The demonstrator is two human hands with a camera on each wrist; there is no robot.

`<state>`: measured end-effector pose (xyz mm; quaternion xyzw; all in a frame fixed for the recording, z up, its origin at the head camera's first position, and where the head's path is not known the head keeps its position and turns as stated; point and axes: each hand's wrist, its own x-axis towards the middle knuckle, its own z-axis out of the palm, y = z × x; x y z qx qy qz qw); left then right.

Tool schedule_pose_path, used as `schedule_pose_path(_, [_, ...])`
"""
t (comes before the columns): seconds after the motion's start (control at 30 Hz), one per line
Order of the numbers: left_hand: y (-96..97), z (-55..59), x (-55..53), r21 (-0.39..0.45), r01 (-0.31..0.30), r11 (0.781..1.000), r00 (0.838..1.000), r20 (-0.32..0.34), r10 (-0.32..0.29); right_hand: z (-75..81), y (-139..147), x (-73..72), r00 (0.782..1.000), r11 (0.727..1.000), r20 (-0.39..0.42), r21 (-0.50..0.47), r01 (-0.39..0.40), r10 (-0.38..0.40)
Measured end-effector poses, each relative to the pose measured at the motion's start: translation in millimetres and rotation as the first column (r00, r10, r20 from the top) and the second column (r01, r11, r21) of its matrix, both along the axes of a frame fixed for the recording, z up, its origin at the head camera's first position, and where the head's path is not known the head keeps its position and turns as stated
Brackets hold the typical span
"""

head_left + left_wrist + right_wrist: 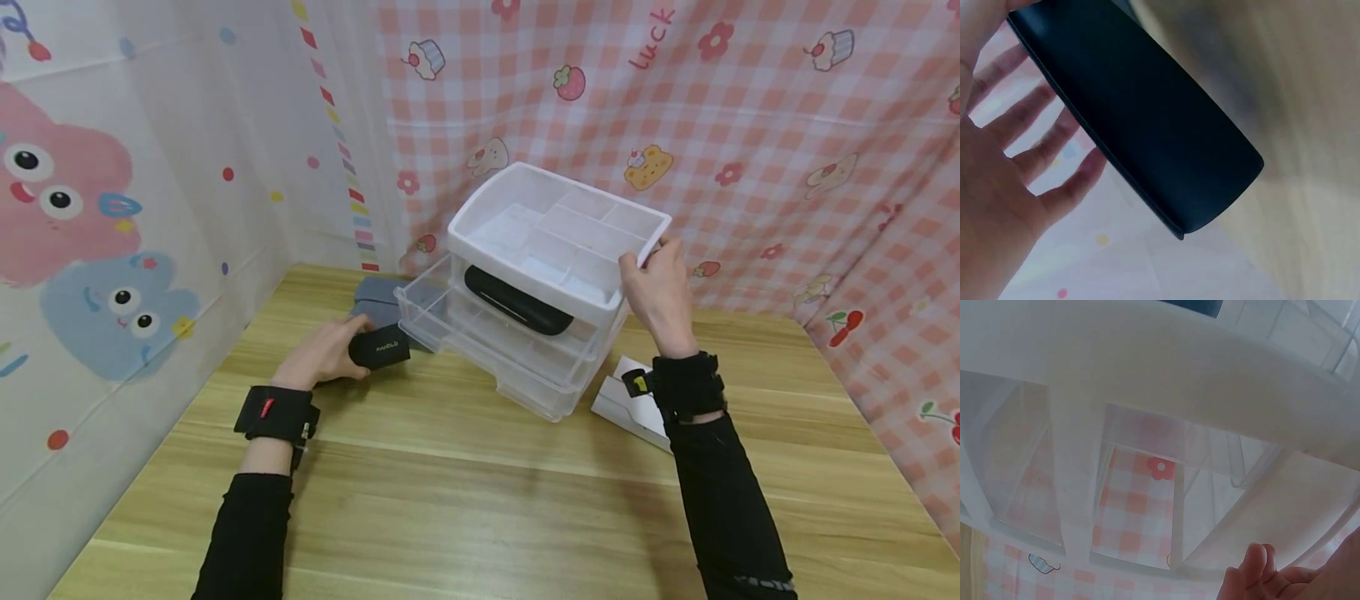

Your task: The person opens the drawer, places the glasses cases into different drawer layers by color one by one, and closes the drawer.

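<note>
My left hand point(326, 354) grips a long black glasses case point(380, 347) with small lettering on its end, low over the table and just left of the organizer. In the left wrist view, the fingers point(1066, 184) lie along the far side of this case point(1141, 119). A white drawer organizer point(555, 287) with clear drawers stands at the centre, its lowest drawer point(427, 312) pulled out toward the left. My right hand point(660, 287) holds the organizer's upper right corner. Another black case point(517, 302) lies inside, under the divided top tray point(592, 225).
A blue-grey case point(375, 302) lies behind my left hand, partly behind the pulled-out drawer. To the right of the organizer, a white case point(633, 404) rests on the wooden table point(465, 508), partly covered by my right wrist. Patterned curtains point(750, 167) hang around the back and sides.
</note>
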<state>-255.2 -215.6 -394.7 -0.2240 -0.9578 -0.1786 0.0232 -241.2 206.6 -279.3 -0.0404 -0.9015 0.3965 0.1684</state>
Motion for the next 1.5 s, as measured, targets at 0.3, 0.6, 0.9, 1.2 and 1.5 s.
schedule_pose_path(0.3, [-7.1, 37.6, -1.2, 0.029, -0.068, 0.997, 0.989, -0.131, 0.071, 1.0, -1.0, -0.7, 1.000, 1.000, 0.010, 0.015, -0.002, 0.002])
schedule_pose_path(0.6, [-1.7, 86.9, 4.6, 0.045, -0.183, 0.982, 0.951, -0.246, 0.188, 1.1, -1.3, -1.3, 1.000, 1.000, 0.016, 0.021, 0.012, -0.012])
schedule_pose_path(0.9, [20.5, 118.5, 5.6, 0.067, -0.105, 0.992, 0.885, -0.448, 0.124, 0.5, -1.7, -1.6, 1.000, 1.000, -0.016, 0.021, 0.013, -0.013])
schedule_pose_path(1.2, [59.3, 143.0, 12.1, -0.028, 0.032, 0.999, 0.884, -0.466, -0.042, 0.3, -1.4, -0.7, 1.000, 1.000, -0.006, 0.017, 0.016, -0.016])
schedule_pose_path(1.5, [91.0, 152.6, 16.6, -0.084, 0.142, 0.986, 0.876, -0.453, -0.164, 0.9, -1.0, 1.6, 0.999, 0.999, 0.024, 0.029, 0.030, -0.031])
